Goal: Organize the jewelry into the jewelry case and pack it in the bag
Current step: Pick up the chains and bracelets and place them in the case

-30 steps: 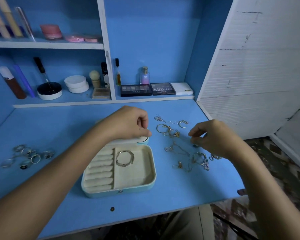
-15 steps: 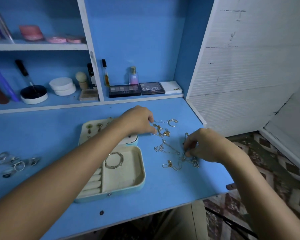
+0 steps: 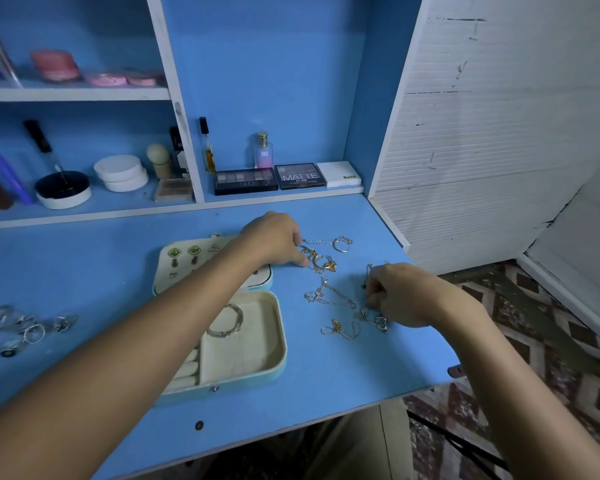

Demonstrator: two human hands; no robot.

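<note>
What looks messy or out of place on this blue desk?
The thin chains lie loosely tangled on the desk right of the open jewelry case, where both hands are working. A cluster of rings sits scattered at the far left, away from the case. Nothing looks spilled or broken.

Probably home vanity: blue desk (image 3: 84, 258), cosmetics shelves (image 3: 73, 93).
</note>
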